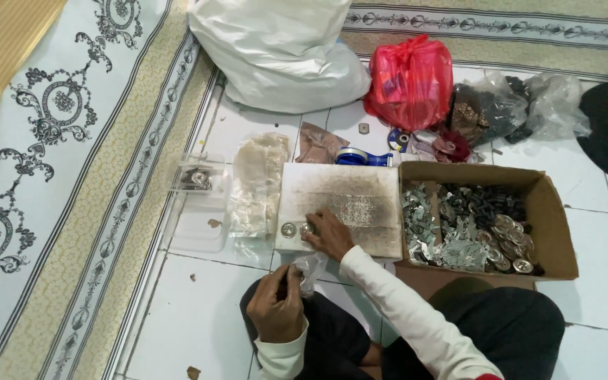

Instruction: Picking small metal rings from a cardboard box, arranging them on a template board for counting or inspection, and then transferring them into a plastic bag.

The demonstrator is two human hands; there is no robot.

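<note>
Metal round button [288,229] lies on white board [350,204], just left of right hand [330,234] fingers pressing another; left hand [276,309] pinches clear plastic bag [311,269].

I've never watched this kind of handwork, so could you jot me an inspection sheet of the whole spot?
Surface: white tile floor; worn white board serves as bench.
Job's things: round metal discs on board; carton of metal parts.
Clutter: white sack, red bag, clear bags, tape roll.
Grips: right hand on discs; left hand pinches a clear bag.
Cables: nothing seen.
Surroundings: patterned rug left.
</note>
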